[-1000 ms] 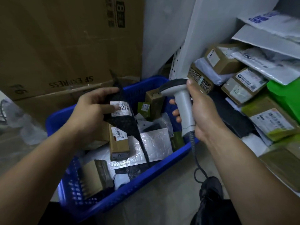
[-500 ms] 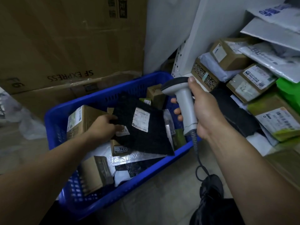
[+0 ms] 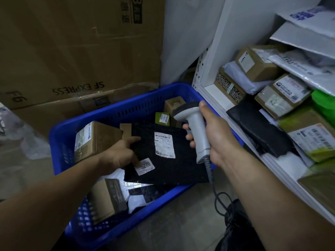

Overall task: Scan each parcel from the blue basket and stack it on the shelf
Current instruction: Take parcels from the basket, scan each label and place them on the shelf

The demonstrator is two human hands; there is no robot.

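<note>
Black is the flat parcel (image 3: 181, 166) our left hand (image 3: 119, 154) pinches over the blue basket (image 3: 126, 106), and our right hand (image 3: 218, 138) grips the grey scanner (image 3: 199, 134).

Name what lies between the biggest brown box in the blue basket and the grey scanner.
Head view: the flat black labelled parcel, its left edge held by the left hand.

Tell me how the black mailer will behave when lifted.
Probably floppy: the black mailer is a thin flat bag, and the left hand grips only its left edge. Likely light, being flat. Its textured surface should not slip.
</note>
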